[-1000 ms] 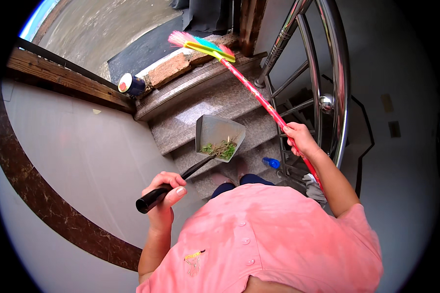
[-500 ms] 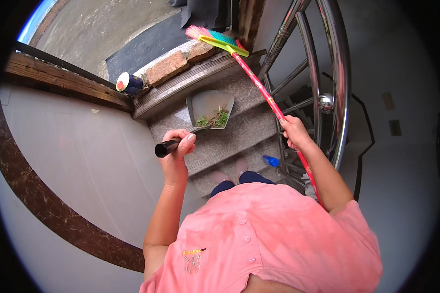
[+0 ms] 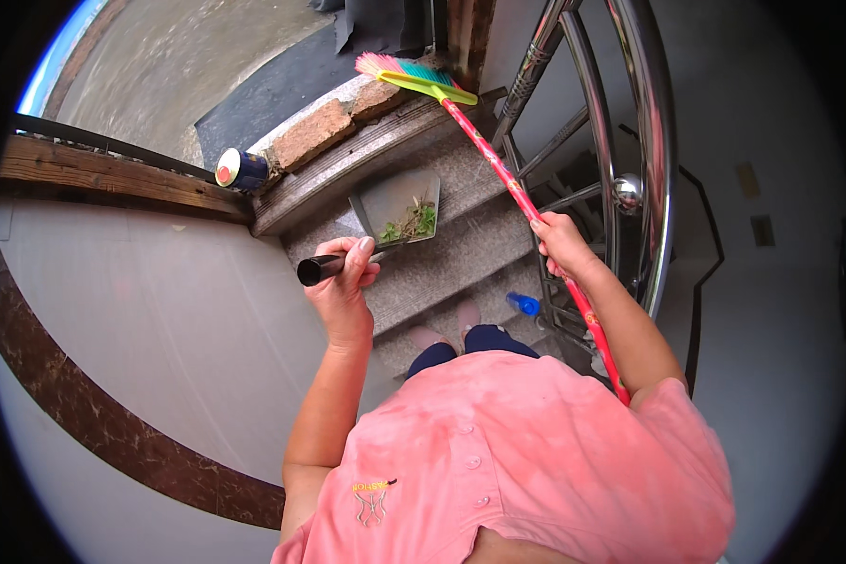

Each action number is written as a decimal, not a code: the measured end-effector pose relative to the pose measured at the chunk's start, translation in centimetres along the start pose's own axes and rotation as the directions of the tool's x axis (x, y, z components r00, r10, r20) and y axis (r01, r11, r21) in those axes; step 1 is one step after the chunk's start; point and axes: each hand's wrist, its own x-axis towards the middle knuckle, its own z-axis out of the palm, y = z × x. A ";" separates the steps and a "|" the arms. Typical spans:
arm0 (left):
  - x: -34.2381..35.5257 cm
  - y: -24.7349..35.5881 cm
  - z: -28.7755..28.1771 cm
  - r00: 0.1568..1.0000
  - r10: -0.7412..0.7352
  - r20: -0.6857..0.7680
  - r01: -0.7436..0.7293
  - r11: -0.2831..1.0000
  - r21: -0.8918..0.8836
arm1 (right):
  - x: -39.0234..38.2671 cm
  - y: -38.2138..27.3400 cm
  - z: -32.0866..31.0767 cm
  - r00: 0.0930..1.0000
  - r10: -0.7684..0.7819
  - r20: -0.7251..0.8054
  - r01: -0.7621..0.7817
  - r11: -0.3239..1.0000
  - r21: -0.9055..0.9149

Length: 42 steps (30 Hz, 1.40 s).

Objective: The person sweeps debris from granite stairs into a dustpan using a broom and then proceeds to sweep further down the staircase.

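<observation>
My left hand (image 3: 344, 273) grips the black handle of a grey dustpan (image 3: 395, 205) that holds green leaves and bits of debris, raised over the granite stairs (image 3: 461, 254). My right hand (image 3: 560, 242) is closed round the red patterned stick of a broom (image 3: 498, 164). The broom's yellow-green head with pink and teal bristles (image 3: 404, 73) rests near the lowest step by some bricks. My bare feet stand on a step below me.
A steel curved handrail (image 3: 649, 169) runs down the right of the stairs. A blue tin can (image 3: 240, 169) sits beside a wooden beam (image 3: 113, 179). Bricks (image 3: 315, 132) lie at the stair foot, a dark mat beyond. A small blue object (image 3: 524, 304) lies near the railing.
My left hand has swung the dustpan up and forward, away from my body, toward the lower steps. The broom head has stayed near the bricks while the right hand shifted slightly.
</observation>
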 end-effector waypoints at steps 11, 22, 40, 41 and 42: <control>2.2 0.7 2.3 0.993 -0.115 -0.006 0.115 0.993 0.026 | -2.5 0.4 -1.3 0.997 -0.030 0.073 0.021 0.992 0.128; 3.8 2.1 2.5 0.981 -0.193 0.027 0.185 0.966 0.181 | -4.0 0.6 -2.3 0.987 -0.012 0.160 -0.017 0.983 0.182; 2.7 1.9 -0.4 0.997 -0.066 -0.043 0.067 0.997 0.031 | -0.2 -0.8 -1.4 0.995 -0.010 0.102 -0.001 0.995 0.103; 2.7 2.1 -0.5 0.997 -0.062 -0.043 0.063 0.997 0.035 | 0.0 -0.6 -0.9 0.994 -0.013 0.106 0.002 0.994 0.105; 2.7 2.2 -0.5 0.998 -0.058 -0.040 0.060 0.997 0.038 | 0.0 0.0 -0.3 0.992 -0.034 0.125 0.030 0.999 0.033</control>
